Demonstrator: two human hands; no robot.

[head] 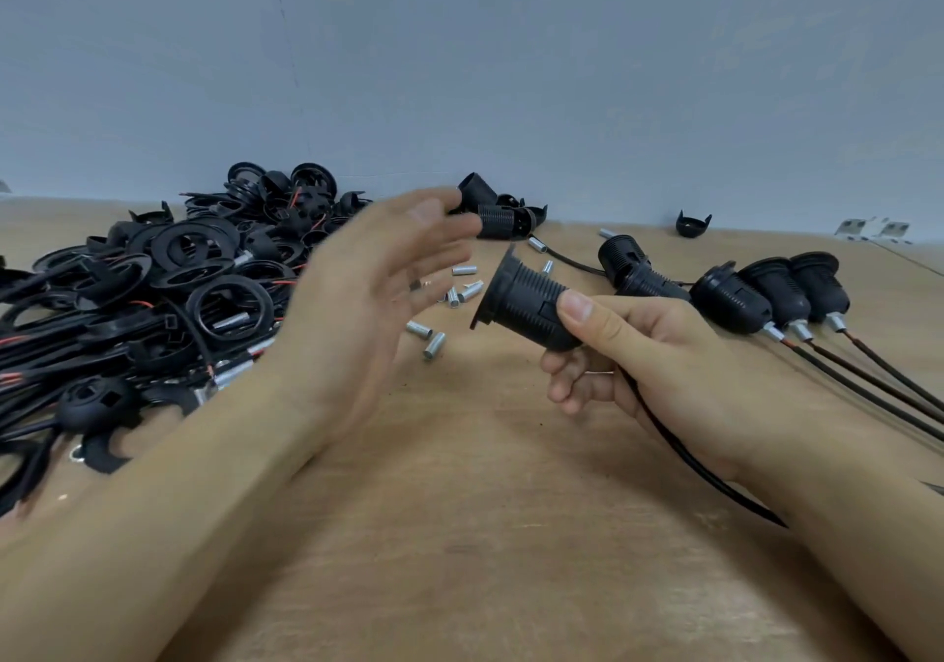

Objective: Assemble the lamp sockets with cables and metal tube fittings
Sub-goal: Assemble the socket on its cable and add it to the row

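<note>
Right hand (pixel 649 355) is gripping a black ribbed plastic lamp socket (pixel 526 304); left hand (pixel 368 294) is hovering unclenched, holding nothing.
Short silver metal tubes (pixel 434 339) are lying between the hands, a heap of black plastic rings and cables (pixel 153 294) beyond the left.

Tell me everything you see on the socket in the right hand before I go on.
The socket is black, plastic by its look, with a ribbed, threaded barrel and a wide flange ring at its open end. It is held above the wooden table, tilted, flange pointing left and up. The right hand grips its narrow rear end, thumb on top, fingers curled beneath. A black cable trails from under the hand toward the wrist. No metal tube shows on it. The left hand, open and blurred, does not touch it.
</note>
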